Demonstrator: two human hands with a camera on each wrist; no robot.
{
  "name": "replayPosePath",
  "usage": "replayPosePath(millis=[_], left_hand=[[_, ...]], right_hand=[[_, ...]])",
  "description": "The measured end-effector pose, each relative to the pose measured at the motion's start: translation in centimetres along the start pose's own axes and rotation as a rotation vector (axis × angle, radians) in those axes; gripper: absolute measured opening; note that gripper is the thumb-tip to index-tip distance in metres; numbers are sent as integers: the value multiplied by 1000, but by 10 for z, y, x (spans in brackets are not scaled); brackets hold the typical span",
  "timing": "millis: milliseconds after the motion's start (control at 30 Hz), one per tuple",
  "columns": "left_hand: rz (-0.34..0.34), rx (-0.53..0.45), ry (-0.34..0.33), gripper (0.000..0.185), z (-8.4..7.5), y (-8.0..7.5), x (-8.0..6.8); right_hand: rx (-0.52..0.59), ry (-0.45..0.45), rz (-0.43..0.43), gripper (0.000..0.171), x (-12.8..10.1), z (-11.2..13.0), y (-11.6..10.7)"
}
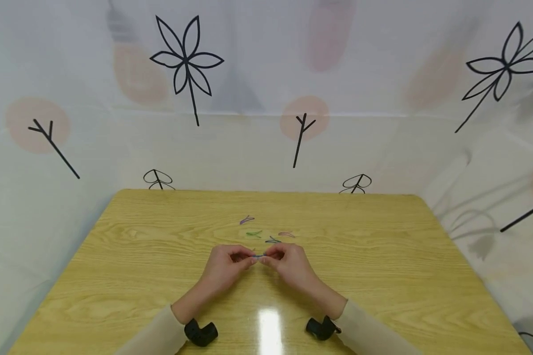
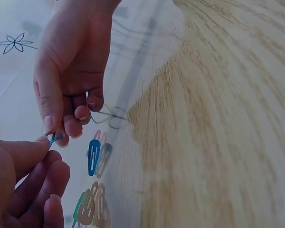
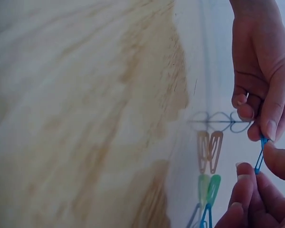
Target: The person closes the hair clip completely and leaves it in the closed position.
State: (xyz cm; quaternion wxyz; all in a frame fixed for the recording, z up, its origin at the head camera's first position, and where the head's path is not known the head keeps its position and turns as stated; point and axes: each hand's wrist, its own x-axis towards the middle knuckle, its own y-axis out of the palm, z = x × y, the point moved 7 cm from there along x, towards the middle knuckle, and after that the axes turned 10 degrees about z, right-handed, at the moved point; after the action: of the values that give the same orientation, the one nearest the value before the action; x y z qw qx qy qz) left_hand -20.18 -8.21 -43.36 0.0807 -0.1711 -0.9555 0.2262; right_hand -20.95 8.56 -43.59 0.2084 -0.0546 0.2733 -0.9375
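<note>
Closest to the near edge of the worktop [image 1: 115,276] you've got both wrists with little black cameras strapped on, sleeves just poking in. A bit further in, around the middle, the left hand [image 1: 224,266] and right hand [image 1: 288,264] meet fingertip to fingertip, and both are pinching the same blue clip [image 1: 259,256], one at each end, holding it just above the wood. The wrist views show it better: thumb and forefinger of each hand clamped on that thin blue clip, other fingers curled in loosely. Whether it's being bent open or linked to something, I honestly can't tell. Just past the hands, toward the far edge, four more clips lie loose: a dark one [image 1: 273,240], a green clip [image 1: 253,233], a pink clip [image 1: 286,234] and a purple clip [image 1: 247,220] furthest out. So my guess is one clip in hand, four untouched, meaning early days. Behind it all is a curtain with drawn flowers.
</note>
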Motion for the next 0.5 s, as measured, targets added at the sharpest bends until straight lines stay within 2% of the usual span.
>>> replayPosePath(millis=[233, 367, 500], left_hand=[[22, 13, 1, 4, 3, 1, 4], [69, 23, 8, 5, 5, 4, 5], [132, 44, -12, 5, 5, 9, 5]], right_hand=[[11, -45, 74, 13, 1, -2, -3], [20, -55, 96, 13, 1, -4, -6], [36, -38, 129, 12, 2, -10, -6]])
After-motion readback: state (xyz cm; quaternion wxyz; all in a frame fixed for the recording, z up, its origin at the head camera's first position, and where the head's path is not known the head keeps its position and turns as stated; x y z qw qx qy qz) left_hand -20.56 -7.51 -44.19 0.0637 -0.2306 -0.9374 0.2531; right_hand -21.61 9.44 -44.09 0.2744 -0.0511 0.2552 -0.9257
